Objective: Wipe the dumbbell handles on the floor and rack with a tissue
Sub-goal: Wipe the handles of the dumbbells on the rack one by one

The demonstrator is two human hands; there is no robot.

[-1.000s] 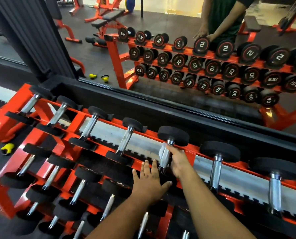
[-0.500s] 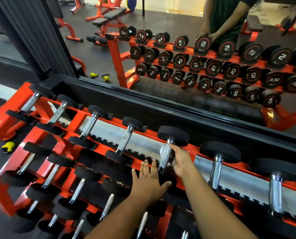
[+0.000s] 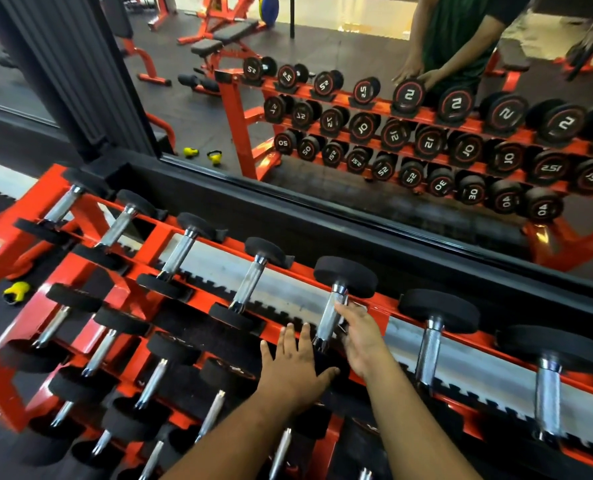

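Note:
An orange three-tier rack (image 3: 142,252) holds rows of black-headed dumbbells with chrome handles. My right hand (image 3: 362,337) lies against the right side of one top-row dumbbell handle (image 3: 327,322) and holds a small pale tissue (image 3: 344,306) to it near the far head. My left hand (image 3: 297,368) rests flat, fingers spread, on the near black head of that same dumbbell. The handle's left side is bare and in plain sight.
More top-row dumbbells stand left (image 3: 248,287) and right (image 3: 430,348) of the one I touch. A wall mirror (image 3: 357,188) behind the rack reflects the rack and a person in a green shirt. A yellow kettlebell (image 3: 16,291) lies on the floor at left.
My right hand has slid from wrapping the handle's upper part to lying along its right side, uncovering the chrome. My left hand has stayed on the near head.

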